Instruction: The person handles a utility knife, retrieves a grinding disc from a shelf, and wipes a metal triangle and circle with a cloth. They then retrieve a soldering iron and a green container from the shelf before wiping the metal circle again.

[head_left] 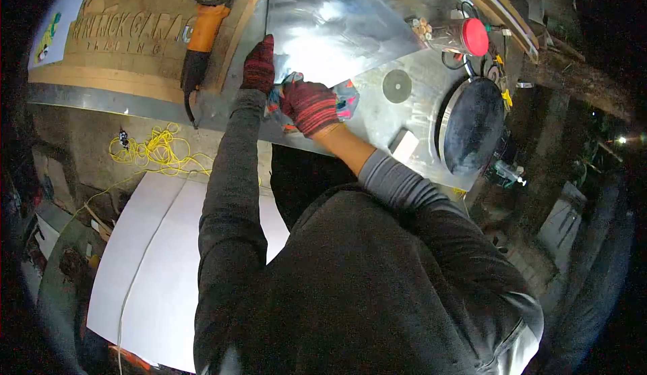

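My left hand (259, 65), in a red and black knitted glove, lies along the left edge of a shiny metal sheet (364, 21), fingers stretched out and touching it. Close beside it, my right hand (311, 107) in a matching glove is closed on a multicoloured cloth (348, 100). The cloth shows grey, pink and orange patches and bunches out on both sides of the glove, near the sheet's lower edge. My right palm and fingertips are hidden. Bright light glares off the middle of the sheet.
An orange angle grinder (206, 31) rests on a lettered wooden board (128, 11). Right of the sheet are a dark disc (397, 86), a red-lidded jar (474, 36), a white block (405, 146) and a round black plate (474, 125). Yellow cord (162, 149) tangles below the table.
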`<state>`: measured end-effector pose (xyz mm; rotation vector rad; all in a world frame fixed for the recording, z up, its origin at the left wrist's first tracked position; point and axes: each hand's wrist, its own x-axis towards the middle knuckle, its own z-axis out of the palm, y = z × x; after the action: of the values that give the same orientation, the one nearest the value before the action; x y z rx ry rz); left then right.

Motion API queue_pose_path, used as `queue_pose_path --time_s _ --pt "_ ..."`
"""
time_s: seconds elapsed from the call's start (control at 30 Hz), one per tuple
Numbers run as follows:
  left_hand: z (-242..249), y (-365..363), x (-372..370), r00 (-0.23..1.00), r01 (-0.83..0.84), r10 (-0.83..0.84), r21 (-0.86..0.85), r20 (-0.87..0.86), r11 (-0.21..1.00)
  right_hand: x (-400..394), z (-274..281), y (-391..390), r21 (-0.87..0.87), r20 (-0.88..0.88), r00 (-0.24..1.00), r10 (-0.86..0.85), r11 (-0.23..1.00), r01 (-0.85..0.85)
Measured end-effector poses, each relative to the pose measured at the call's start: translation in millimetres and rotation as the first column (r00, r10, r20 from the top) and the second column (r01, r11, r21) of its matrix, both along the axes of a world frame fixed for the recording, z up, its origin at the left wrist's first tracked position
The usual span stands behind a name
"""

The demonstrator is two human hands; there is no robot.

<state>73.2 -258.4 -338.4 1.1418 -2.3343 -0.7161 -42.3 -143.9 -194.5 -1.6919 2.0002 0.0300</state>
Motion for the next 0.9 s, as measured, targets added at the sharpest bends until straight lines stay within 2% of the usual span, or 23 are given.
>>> queue_pose_path --time_s 0.07,0.1,0.13,0.17,0.2,0.23,0.27,0.3,0.33,0.43,0.5,0.53,0.57,0.6,0.67,0.7,0.73,0.77,0.8,0.83,0.87,0.9 --pt "-1.5 -0.3 0.7 0.997 0.024 -0.022 -0.028 0.072 0.999 -23.1 -3.4 0.4 -0.018 -0.030 0.999 -0.016 1.000 0.015" --pt "6.3 0.5 -1.3 0.993 0.014 -0.016 0.020 0.113 1.000 -47.1 -19.0 3.1 -0.067 -0.069 0.991 -0.112 0.992 0.107" --pt "5.5 1.2 -1.9 0.994 0.017 -0.019 0.024 0.109 1.000 -77.3 -30.0 -0.7 0.026 -0.046 0.972 -0.231 0.972 0.232" --pt "3.8 0.6 0.5 0.992 0.023 -0.025 0.018 0.123 1.000 -106.1 -34.7 8.9 -0.100 -0.087 0.943 -0.320 0.945 0.311" --pt "2.7 1.0 2.3 0.990 0.029 -0.030 0.011 0.139 1.000 -133.4 -23.8 11.3 -0.135 -0.048 0.930 -0.365 0.925 0.356" --pt "25.9 -2.9 -5.1 0.994 -0.102 0.075 0.387 0.085 0.917 -165.1 -44.1 9.1 -0.153 -0.122 0.887 -0.446 0.891 0.427" --pt "27.5 -0.9 -3.9 0.994 -0.098 0.069 0.387 0.088 0.917 -193.2 -54.7 17.5 -0.372 -0.044 0.910 -0.413 0.852 0.369" --pt "27.7 0.1 -2.8 0.994 -0.048 0.021 0.271 0.103 0.961 -196.6 -24.7 15.8 -0.439 -0.024 0.860 -0.510 0.778 0.449" --pt "28.0 -0.1 -3.1 0.992 0.006 -0.025 0.150 0.121 0.989 -216.5 -28.4 12.3 -0.391 -0.090 0.813 -0.575 0.771 0.502" --pt "23.9 -0.2 -1.6 0.988 0.006 -0.029 0.145 0.154 0.989 -234.7 -18.3 3.0 -0.399 -0.135 0.749 -0.648 0.728 0.558" --pt "17.8 -0.7 2.1 0.983 0.020 -0.044 0.134 0.177 0.991 -233.3 -19.0 -0.3 -0.398 -0.207 0.652 -0.729 0.672 0.625" --pt "15.1 -1.7 1.3 0.980 0.027 -0.051 0.124 0.195 0.992 -229.7 -25.6 -0.3 -0.370 -0.167 0.629 -0.759 0.640 0.674" --pt "11.8 -3.3 0.9 0.980 0.038 -0.060 0.117 0.188 0.992 -207.2 -24.6 9.5 -0.417 -0.021 0.689 -0.725 0.633 0.653" --pt "10.1 -2.1 2.3 0.975 0.026 -0.046 0.093 0.217 0.995 -184.9 -35.1 16.4 -0.356 0.084 0.760 -0.644 0.693 0.627" --pt "10.3 2.4 3.4 0.970 0.025 -0.041 0.067 0.240 0.997 -115.9 -52.0 22.8 -0.111 0.186 0.879 -0.439 0.880 0.462" --pt "11.9 4.8 4.5 0.963 0.031 -0.028 -0.009 0.268 0.999 -79.9 -44.8 21.8 -0.018 0.221 0.915 -0.338 0.936 0.351" --pt "15.2 5.5 4.6 0.955 0.038 -0.011 -0.086 0.295 0.996 -52.1 -18.9 17.4 -0.093 0.372 0.905 -0.207 0.962 0.259" --pt "44.3 -2.4 -10.0 0.980 -0.178 0.119 0.444 0.158 0.878 -32.9 -6.7 7.0 0.027 0.246 0.947 -0.205 0.978 0.205" --pt "28.7 -2.5 -5.6 0.982 -0.166 0.106 0.440 0.157 0.883 -24.2 -3.3 0.1 0.156 0.119 0.976 -0.185 0.974 0.165" --pt "10.4 0.2 2.8 0.994 -0.062 0.038 0.228 0.106 0.972 -31.4 -9.0 5.2 0.016 0.096 0.984 -0.147 0.989 0.146" --pt "-4.6 -0.9 9.4 0.997 0.040 -0.040 0.003 0.067 0.999 -45.9 -15.9 14.4 -0.121 0.063 0.992 -0.112 0.986 0.119" --pt "-3.6 -7.6 9.1 0.997 0.051 -0.051 0.006 0.065 0.999 -75.1 -19.9 18.1 -0.047 0.139 0.941 -0.307 0.948 0.316"
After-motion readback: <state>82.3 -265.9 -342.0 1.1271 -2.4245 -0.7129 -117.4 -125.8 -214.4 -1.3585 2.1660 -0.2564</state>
